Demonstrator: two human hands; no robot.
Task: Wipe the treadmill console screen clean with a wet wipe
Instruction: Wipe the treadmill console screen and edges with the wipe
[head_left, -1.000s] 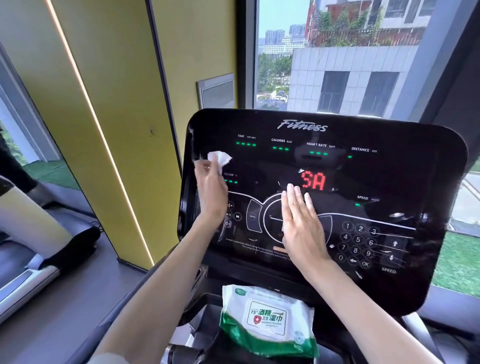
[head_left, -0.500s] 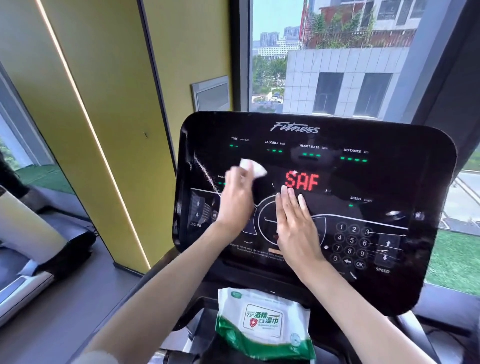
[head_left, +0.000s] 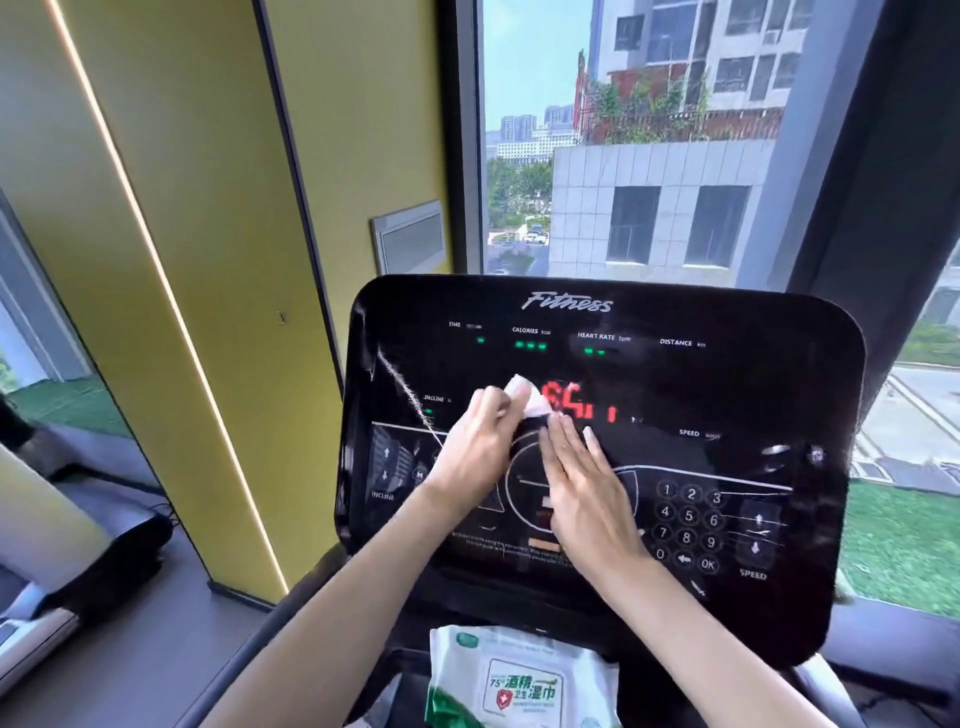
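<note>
In the middle of the frame the left hand (head_left: 475, 452) pinches a crumpled white wet wipe (head_left: 524, 397) against the black treadmill console screen (head_left: 727, 389), just left of the red digits (head_left: 576, 408). The right hand (head_left: 587, 483) lies flat on the screen, fingers straight and together, fingertips just beside the wipe. A wipe pack (head_left: 519, 680) sits at the bottom centre.

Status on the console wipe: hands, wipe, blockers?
Left hand pinches wipe on screen by red digits. Right hand flat on screen, fingertips beside wipe, likely in its way. Wipe pack below.
</note>
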